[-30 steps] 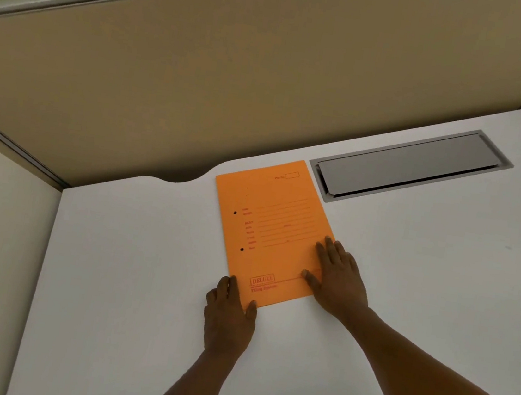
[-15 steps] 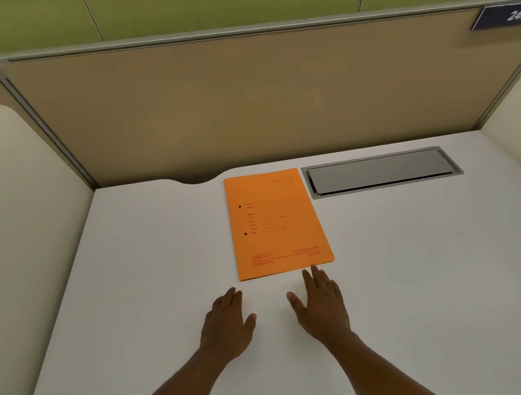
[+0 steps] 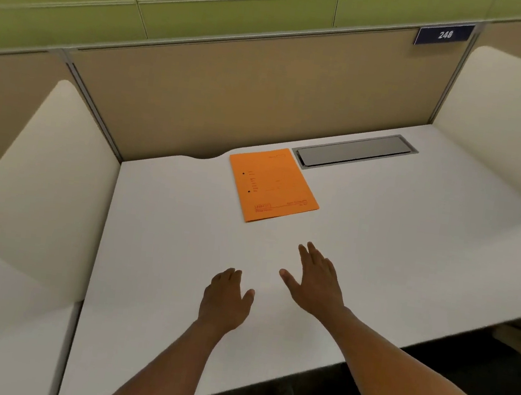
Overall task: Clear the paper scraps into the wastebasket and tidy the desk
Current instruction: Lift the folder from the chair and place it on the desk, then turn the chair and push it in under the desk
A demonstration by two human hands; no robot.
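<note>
Orange folder lies apart from both empty hands, left hand and right hand.

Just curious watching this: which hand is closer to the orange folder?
Right. The right hand lies just below the orange folder, fingertips nearest it; the left hand sits farther back.

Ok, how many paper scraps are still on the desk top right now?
0. The only paper item on the desk is the orange folder, lying flat near the back edge beside the cable hatch. Both hands are empty. Anything below the desk is out of view.
</note>
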